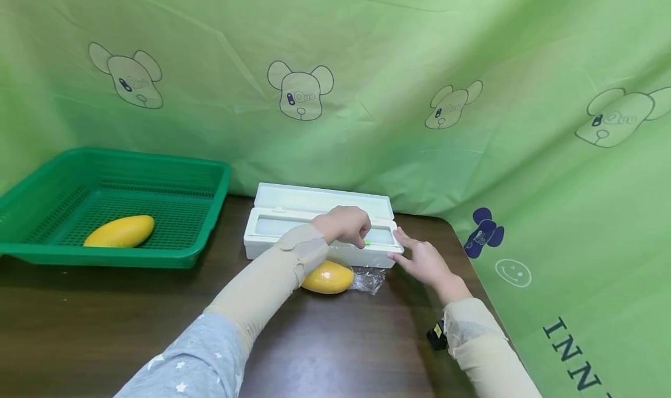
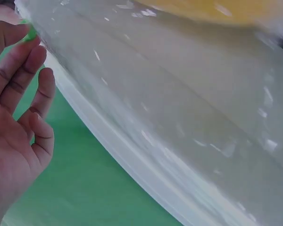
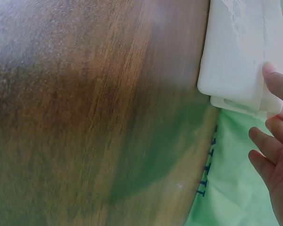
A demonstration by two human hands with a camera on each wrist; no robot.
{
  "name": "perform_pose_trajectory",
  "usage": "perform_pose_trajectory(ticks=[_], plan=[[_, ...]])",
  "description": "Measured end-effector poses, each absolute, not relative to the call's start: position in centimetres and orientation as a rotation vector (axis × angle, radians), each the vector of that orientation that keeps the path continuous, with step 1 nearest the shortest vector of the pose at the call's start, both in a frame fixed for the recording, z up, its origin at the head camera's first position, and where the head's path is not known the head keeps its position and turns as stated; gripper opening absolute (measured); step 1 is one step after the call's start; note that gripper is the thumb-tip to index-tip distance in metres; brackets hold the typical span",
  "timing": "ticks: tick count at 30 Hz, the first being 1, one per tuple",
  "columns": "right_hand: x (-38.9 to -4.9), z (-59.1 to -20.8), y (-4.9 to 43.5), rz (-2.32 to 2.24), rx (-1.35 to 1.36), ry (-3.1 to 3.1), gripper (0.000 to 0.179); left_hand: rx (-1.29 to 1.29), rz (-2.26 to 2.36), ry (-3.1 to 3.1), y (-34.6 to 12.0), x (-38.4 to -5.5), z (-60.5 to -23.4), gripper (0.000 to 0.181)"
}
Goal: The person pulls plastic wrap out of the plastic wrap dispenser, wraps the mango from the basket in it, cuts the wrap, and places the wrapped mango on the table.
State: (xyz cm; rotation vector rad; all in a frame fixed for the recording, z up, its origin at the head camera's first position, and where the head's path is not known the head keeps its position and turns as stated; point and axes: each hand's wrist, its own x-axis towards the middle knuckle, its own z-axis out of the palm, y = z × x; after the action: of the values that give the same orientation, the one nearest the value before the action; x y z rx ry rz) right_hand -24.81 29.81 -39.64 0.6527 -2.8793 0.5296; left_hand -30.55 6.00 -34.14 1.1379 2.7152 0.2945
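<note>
A white cling film dispenser box (image 1: 314, 249) with its lid (image 1: 322, 199) raised stands at the back of the table. My left hand (image 1: 347, 223) reaches over the box and pinches the small green slider (image 2: 31, 32) on its front rail, other fingers loosely bent. With thumb and fingers, my right hand (image 1: 426, 264) grips the box's right end. In front of the box lies a yellow mango (image 1: 328, 277), partly hidden by my left forearm. Clear film (image 1: 369, 279) bunches at the mango's right and, in the left wrist view, stretches from the box edge toward it.
A green basket (image 1: 209, 226) stands at the left with another mango (image 1: 120, 231) inside. Green printed cloth (image 1: 367, 95) hangs behind and along the right side. A small black object (image 1: 437, 335) shows beside my right wrist, above the brown table (image 1: 335, 340).
</note>
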Motion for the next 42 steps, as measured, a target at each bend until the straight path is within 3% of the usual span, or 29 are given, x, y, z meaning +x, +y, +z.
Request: perform_pose_trajectory(ticks=[27,42], plan=[[-24.8,-39.7,30.0,0.522,0.630,-2.904,0.063,1.092,0.326,2.723,-2.2,-29.6,-33.8,0.034],[-24.9,-39.7,30.1,0.532,0.645,-2.882,0.062,0.917,0.225,2.741,-9.7,-28.3,-32.7,0.036]])
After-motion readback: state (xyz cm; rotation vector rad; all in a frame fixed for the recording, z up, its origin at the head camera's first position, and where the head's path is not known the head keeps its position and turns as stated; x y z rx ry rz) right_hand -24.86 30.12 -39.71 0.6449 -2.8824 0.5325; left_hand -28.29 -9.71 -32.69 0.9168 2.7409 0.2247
